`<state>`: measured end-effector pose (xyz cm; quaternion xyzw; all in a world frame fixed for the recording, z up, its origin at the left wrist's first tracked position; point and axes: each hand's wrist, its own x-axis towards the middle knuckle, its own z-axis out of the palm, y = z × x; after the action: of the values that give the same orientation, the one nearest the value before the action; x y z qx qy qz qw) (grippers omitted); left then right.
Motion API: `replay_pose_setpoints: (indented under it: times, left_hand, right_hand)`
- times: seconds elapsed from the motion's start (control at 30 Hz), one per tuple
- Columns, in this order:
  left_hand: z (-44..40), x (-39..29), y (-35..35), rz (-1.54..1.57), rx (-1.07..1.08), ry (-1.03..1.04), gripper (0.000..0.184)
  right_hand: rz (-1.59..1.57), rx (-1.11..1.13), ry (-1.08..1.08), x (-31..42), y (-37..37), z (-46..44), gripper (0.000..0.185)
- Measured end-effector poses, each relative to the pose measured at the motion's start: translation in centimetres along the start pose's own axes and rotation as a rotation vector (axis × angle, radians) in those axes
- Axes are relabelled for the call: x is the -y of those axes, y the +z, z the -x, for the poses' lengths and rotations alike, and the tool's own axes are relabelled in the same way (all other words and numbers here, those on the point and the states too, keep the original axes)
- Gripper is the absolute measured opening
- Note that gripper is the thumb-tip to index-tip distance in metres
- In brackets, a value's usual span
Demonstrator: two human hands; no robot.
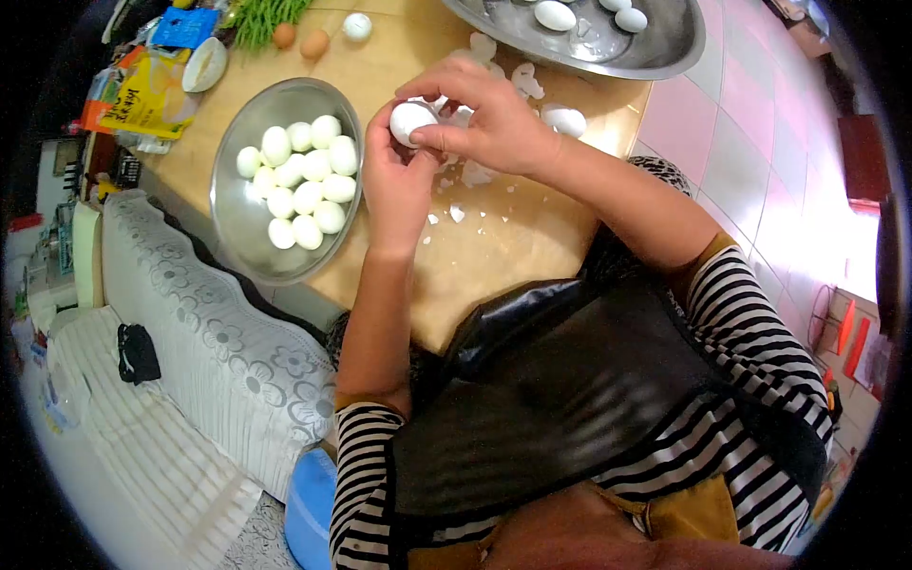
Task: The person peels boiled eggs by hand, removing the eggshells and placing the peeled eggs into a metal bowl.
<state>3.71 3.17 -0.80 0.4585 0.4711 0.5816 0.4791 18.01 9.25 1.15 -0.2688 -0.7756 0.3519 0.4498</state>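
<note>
One white egg (pixel 412 122) sits between my left hand (pixel 394 185) and right hand (pixel 494 119). Left: fingers curled round its outer side, thumb below, half closed, has it cradled. Right: thumb on the near side, fingers arched over the top, also part closed on it. Can't tell how much shell is off; my fingers cover some of it.

Handling, my read: light, brittle outside, soft and springy under that. Bare white would be slick if damp and tear under a nail. Best hold: broad cradle round the fat middle, low squeeze, thumb pad on shell only, no pinching at the ends.

Just below the hands: shell bits (pixel 458 216) scattered on the table (pixel 532 228), thin and sharp-edged. Left of the hands, near: steel bowl (pixel 231 233) with a pile of smooth eggs (pixel 307 198); lift those singly, from underneath. Right of the right hand: one loose egg (pixel 568 122). Beyond the right hand: big basin (pixel 655 59), more eggs in it. Farther, past the left hand: brown egg (pixel 314 44), greens (pixel 266 21).
</note>
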Motion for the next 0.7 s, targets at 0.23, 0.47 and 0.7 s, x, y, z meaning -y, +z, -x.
replay_pose_setpoints:
  times: [0.23,0.47,0.7]
  left_hand:
    - [0.9,0.8,-0.8,-0.002,-0.010,-0.014,0.047]
    - [1.4,1.2,-0.8,0.006,-0.027,0.018,0.049]
    - [1.6,1.1,-0.7,0.085,0.027,0.037,0.055]
  right_hand:
    - [0.006,0.097,-0.060,0.0,0.0,-0.3,0.024]
    - [0.060,0.134,-0.072,0.7,-0.4,0.4,0.024]
    - [0.020,0.167,-0.058,0.4,-0.7,0.4,0.015]
